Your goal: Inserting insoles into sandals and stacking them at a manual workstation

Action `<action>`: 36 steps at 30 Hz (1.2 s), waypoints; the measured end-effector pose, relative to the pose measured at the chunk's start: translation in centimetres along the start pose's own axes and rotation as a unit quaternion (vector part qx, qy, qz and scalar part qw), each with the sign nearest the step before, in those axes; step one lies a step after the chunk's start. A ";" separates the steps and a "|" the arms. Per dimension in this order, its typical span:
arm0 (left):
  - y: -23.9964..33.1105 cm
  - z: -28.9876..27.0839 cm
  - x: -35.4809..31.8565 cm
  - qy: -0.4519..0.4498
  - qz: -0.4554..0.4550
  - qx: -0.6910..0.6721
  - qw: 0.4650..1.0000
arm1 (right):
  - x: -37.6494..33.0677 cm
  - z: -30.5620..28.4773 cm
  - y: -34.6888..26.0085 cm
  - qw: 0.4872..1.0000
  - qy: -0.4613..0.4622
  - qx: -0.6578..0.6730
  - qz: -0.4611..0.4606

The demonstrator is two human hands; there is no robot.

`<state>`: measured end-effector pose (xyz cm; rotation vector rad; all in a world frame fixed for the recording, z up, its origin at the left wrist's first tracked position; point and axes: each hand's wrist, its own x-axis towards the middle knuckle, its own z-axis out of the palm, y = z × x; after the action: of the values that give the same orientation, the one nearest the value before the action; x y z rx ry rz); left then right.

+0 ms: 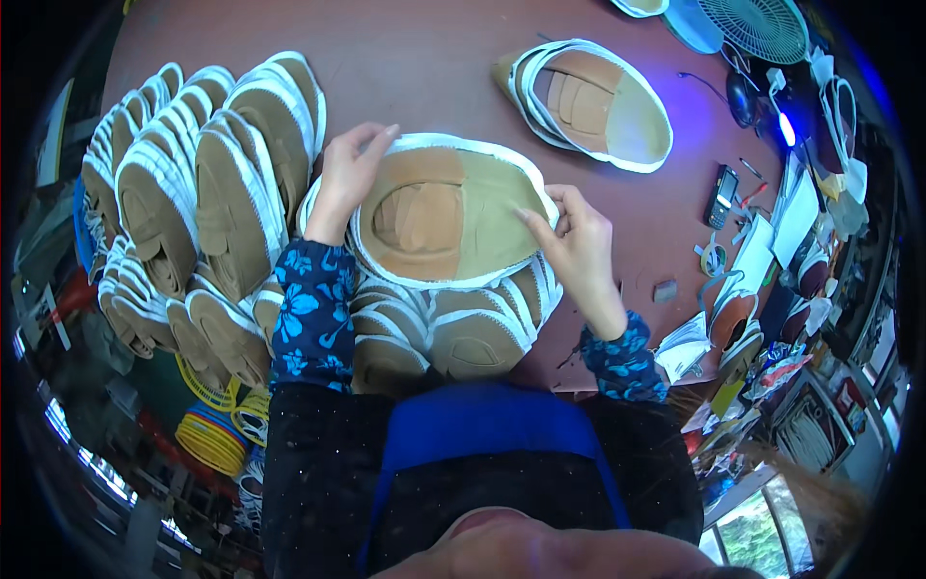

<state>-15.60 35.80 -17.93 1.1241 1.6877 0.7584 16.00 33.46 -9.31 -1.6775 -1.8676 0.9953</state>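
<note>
In front of me a tan shoe upper [502, 203] with a white edge lies with its hollow inside facing up, on top of other uppers. My right hand [579, 246] grips its right rim, thumb on the inner side and fingers curled at the edge. Over its left rim is my left hand [352, 179], thumb and forefinger apart and pointing away from me; its other fingers are partly hidden. Beneath, nearer my body, sit stacked uppers [477, 338] with white edges. To the left stand several rows of similar nested uppers [231, 193].
A small nested stack of uppers [588, 101] lies at the far right of the reddish-brown table [424, 58]. Along the right edge are a green fan [762, 27], a keypad phone [721, 196], a tape roll [713, 259] and papers [752, 261]. Yellow hoops [207, 444] hang low at left.
</note>
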 end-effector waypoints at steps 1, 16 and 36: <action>-0.1 0.1 0.0 0.001 -0.002 0.001 1.000 | -0.7 1.1 0.2 0.997 0.059 -0.023 -0.053; -2.3 -3.9 -8.4 0.132 0.116 0.233 0.957 | 4.3 -15.7 11.6 0.938 0.256 0.224 0.065; -3.5 -2.2 -7.8 0.178 0.088 0.232 0.952 | 8.3 -9.2 17.6 0.937 0.268 0.152 0.163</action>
<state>-17.76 27.31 -17.28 1.5483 2.1652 0.7232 33.00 43.70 -17.74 -1.8579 -1.0545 0.7856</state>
